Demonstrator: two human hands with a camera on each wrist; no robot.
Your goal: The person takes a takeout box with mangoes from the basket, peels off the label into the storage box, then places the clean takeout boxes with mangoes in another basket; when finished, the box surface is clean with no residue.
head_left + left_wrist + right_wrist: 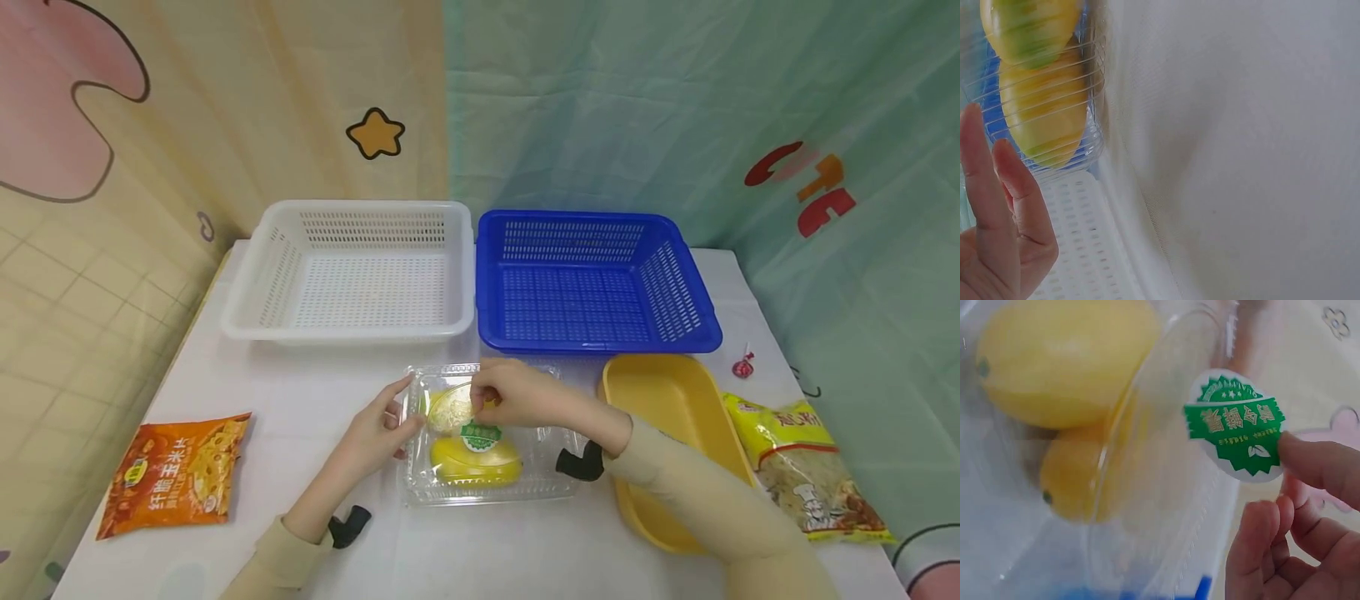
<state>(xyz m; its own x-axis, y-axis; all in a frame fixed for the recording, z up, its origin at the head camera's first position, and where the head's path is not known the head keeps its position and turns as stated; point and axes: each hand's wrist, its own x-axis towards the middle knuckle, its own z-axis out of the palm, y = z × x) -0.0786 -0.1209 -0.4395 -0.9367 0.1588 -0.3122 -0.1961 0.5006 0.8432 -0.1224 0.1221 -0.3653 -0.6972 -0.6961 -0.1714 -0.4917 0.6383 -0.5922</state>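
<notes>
A clear plastic box (540, 475) with a closed lid lies on the table, and two yellow mangoes (476, 461) show through it. My right hand (517, 392) is above the lid and pinches the edge of a round green-and-white sticker (1232, 425) between thumb and fingertip. In the head view the sticker appears over the mangoes. My left hand (373, 429) is at the box's left edge, thumb and fingers loosely spread around the corner. The left wrist view shows its fingers (1022, 194) nearly straight beside the ribbed wall; contact is hard to judge.
Behind the box stand a white basket (247, 312) and a blue basket (600, 346). A yellow tray (637, 525) lies under the right forearm. An orange snack bag (176, 475) is at the left; a yellow food bag (806, 467) and a red lollipop (742, 367) are at the right.
</notes>
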